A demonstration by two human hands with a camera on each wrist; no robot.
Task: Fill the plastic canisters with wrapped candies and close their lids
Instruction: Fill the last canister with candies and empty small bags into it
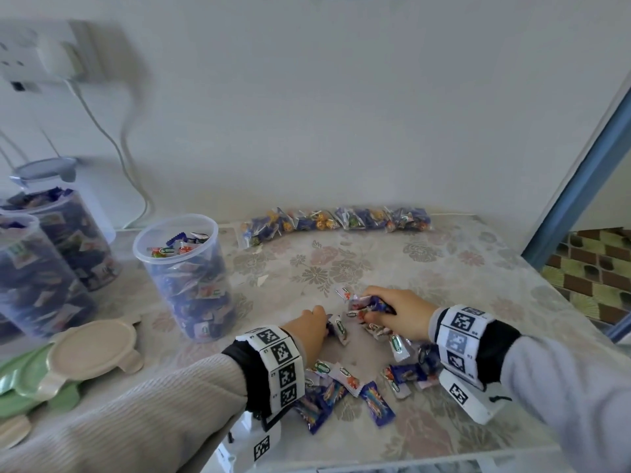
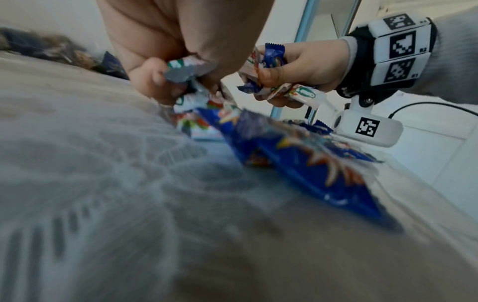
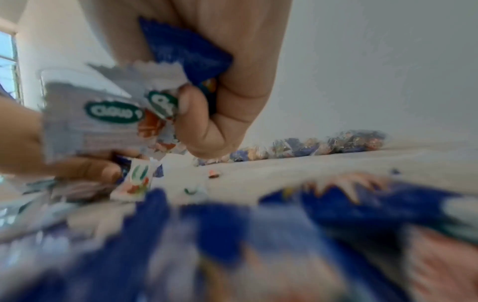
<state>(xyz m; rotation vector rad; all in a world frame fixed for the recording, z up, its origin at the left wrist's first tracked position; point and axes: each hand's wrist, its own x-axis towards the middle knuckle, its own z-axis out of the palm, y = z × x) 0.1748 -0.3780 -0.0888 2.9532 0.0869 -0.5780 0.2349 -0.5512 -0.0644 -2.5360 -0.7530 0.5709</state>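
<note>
Loose blue and white wrapped candies (image 1: 351, 384) on table, both hands' fingers (image 2: 152, 77) curled around crinkled handfuls

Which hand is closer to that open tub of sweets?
Left. The left hand gathers sweets just right of the open tub; the right hand grips a bunch farther right.

A floral-patterned cloth (image 1: 426, 268) covers the tabletop. A white power strip (image 1: 41, 52) hangs on the far left wall, its white cable (image 1: 135, 172) trailing down to the tabletop. At the far right stands a blue door frame (image 1: 580, 179), with patterned floor tiles (image 1: 594, 268) beyond it.
</note>
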